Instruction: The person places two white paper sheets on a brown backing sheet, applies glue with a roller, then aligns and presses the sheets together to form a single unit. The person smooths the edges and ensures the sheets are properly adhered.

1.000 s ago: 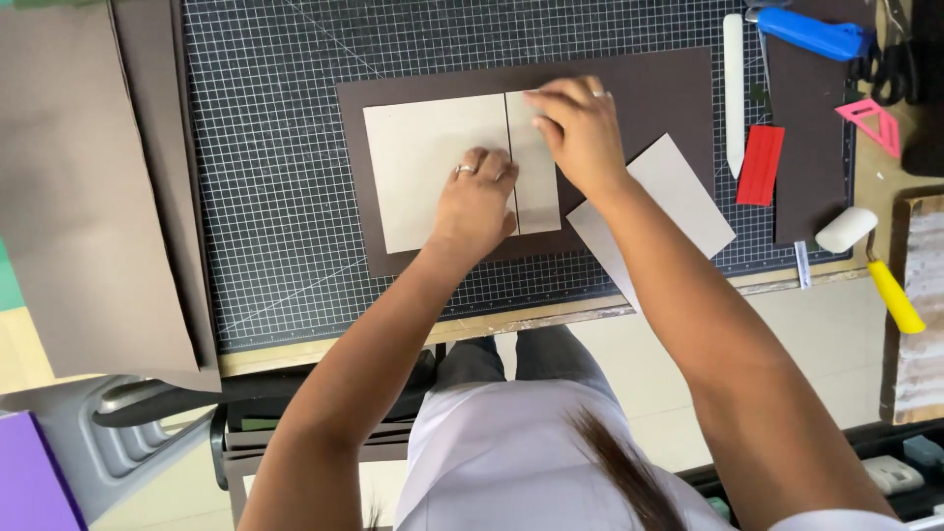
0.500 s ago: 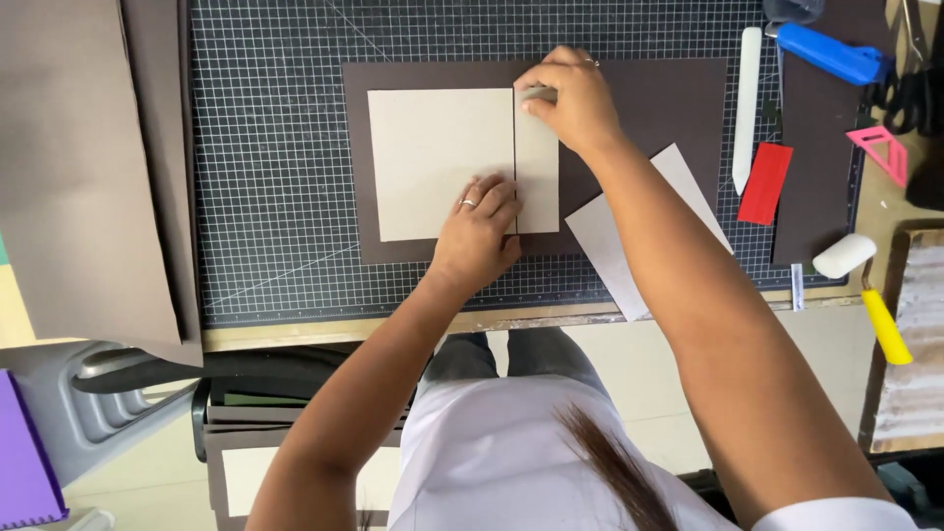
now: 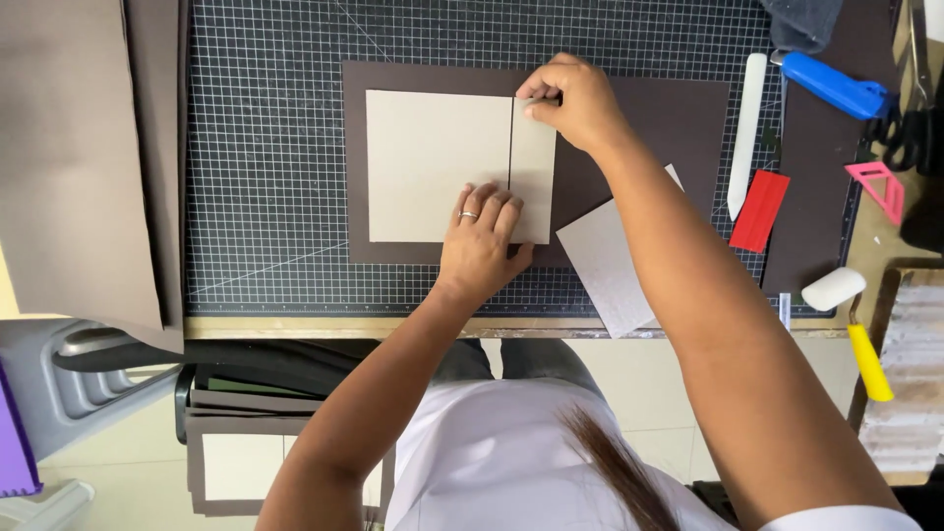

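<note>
On a dark cutting mat [image 3: 265, 147] lies a brown sheet [image 3: 649, 118]. Two beige boards rest on it: a large board [image 3: 433, 162] and a narrow strip [image 3: 534, 167] to its right, with a thin gap between them. My left hand [image 3: 482, 241] lies flat across the lower edge of both boards, a ring on one finger. My right hand [image 3: 575, 98] pinches the strip's top corner.
A grey board piece [image 3: 610, 265] lies under my right forearm. To the right are a white bone folder [image 3: 747, 133], a red card [image 3: 760, 209], a blue knife [image 3: 836, 87], a pink triangle [image 3: 878, 187] and a yellow-handled roller [image 3: 851, 315]. Brown sheets [image 3: 69, 147] lie on the left.
My left hand has slid down toward the boards' lower edge. My right hand stays at the strip's top corner. The view has shifted slightly.
</note>
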